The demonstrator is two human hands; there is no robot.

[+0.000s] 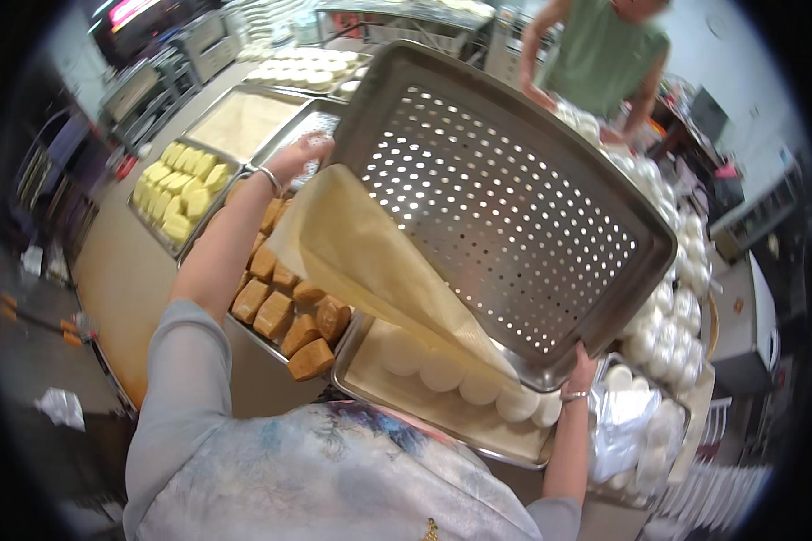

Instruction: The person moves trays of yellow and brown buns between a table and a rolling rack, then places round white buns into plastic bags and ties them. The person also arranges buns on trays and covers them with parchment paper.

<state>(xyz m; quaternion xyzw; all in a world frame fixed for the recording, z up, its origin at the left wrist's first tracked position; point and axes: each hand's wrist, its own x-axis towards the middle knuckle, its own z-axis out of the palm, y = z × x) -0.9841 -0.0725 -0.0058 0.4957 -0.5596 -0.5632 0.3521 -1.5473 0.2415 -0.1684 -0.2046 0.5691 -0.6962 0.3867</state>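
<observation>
A large perforated metal tray is tilted up in front of me, its inner face towards me. My left hand is at its left rim, the fingertips partly blurred. My right hand grips its lower right corner. A beige liner sheet hangs folded from the tray, its lower edge over a lined metal tray. White round dough pieces lie in that lower tray, partly covered by the sheet. Under my left forearm, brown dough pieces fill another tray.
Yellow dough pieces sit in a tray at the left, near a lined tray. White buns stand farther back. Bagged white buns are piled at the right, above a plastic-covered tray. Another person stands across the table.
</observation>
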